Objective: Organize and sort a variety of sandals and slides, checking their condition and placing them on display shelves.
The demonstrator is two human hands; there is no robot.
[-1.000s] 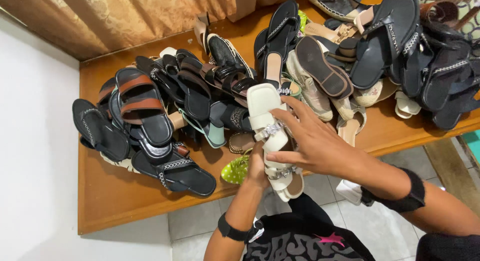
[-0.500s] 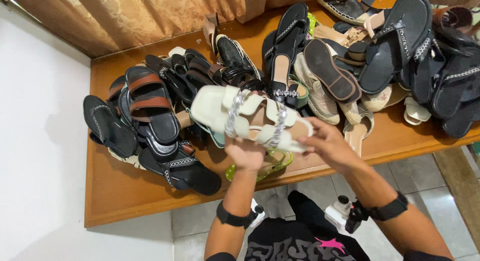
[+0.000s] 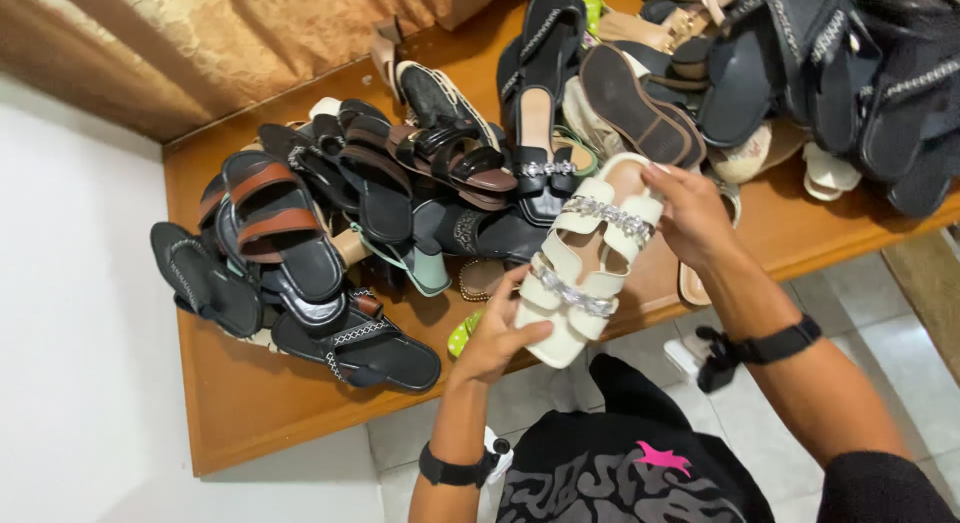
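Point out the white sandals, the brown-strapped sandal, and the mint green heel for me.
white sandals [image 3: 585,268], head view, on the cream straps between the two silver chains.
brown-strapped sandal [image 3: 268,218], head view, on its lower brown strap.
mint green heel [image 3: 430,273], head view, on the block heel's side.

The wooden shelf [image 3: 250,403] is bare along its near left corner and left edge, so a hand could come in there freely. Right of that, the heap of dark sandals [image 3: 330,233] fills the middle from near to far, with a black flat sandal [image 3: 360,348] jutting toward the near edge. The far right is blocked by a second pile of black shoes [image 3: 800,73]. Between the piles, the right hand [image 3: 690,213] and left hand [image 3: 495,333] hold a pair of white sandals [image 3: 585,258] across the gap. A strip of bare wood [image 3: 790,233] stays open on the near right. The curtain [image 3: 200,43] closes the far side.
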